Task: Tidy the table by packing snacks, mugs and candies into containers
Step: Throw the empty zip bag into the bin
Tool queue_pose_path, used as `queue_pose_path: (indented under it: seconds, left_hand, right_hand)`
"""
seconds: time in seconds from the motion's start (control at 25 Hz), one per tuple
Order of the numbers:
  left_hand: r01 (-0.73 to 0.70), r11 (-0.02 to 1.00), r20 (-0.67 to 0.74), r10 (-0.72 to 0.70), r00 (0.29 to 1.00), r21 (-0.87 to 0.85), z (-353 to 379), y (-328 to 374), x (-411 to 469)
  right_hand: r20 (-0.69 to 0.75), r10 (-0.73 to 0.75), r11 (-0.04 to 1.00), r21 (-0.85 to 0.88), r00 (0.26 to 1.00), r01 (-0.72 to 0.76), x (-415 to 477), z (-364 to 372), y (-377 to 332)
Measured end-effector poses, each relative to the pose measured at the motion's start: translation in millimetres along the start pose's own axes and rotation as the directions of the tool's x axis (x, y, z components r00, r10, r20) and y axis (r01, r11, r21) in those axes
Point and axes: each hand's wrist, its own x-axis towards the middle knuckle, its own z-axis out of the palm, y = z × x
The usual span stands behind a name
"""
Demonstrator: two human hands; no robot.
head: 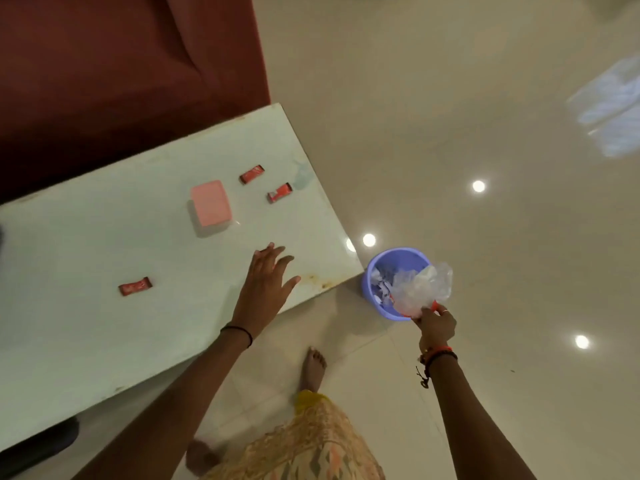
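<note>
Three red candy wrappers lie flat on the pale table (104, 237): one candy (252, 174) and a second candy (280, 192) near the far right corner, a third candy (135, 286) toward the near edge. A closed pink container (210, 202) sits beside the first two.

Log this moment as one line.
left hand: open over table | right hand: holds plastic bag over blue bin | pink box: closed
</note>
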Motion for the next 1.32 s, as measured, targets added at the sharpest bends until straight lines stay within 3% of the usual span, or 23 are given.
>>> queue_pose_path:
  seconds: [0.32, 0.48, 0.6, 0.88, 1.04, 1.32]
  left_hand:
    - [0.061, 0.991, 0.016, -0.059, 0.998, -0.118, 63, -18, 47]
    - [0.091, 0.988, -0.01, -0.093, 0.996, -0.126, 73, -32, 52]
    - [0.142, 0.977, -0.019, -0.147, 0.989, -0.161, 65, -34, 47]
    - [0.222, 0.961, -0.064, -0.236, 0.97, -0.165, 14, -36, 14]
    - [0.303, 0.928, -0.144, -0.337, 0.93, -0.216, -33, -53, -28]
    - [0.462, 0.804, -0.292, -0.575, 0.764, -0.374, -117, -120, -147]
  right_hand:
    - [0.035, -0.023, 0.901, -0.432, 0.999, 0.036, 125, 40, 21]
    - [0.28, 0.233, 0.8, -0.6, 0.931, -0.02, 141, 50, 24]
    - [0.275, 0.13, 0.694, -0.712, 0.953, 0.11, 132, 55, 21]
    - [0.379, -0.117, 0.757, -0.564, 0.918, 0.329, 3, 72, -12]
    - [0.544, -0.329, 0.739, -0.361, 0.772, 0.569, -117, 105, -27]
    - [0.804, -0.338, 0.58, -0.232, 0.489, 0.781, -311, 155, 2]
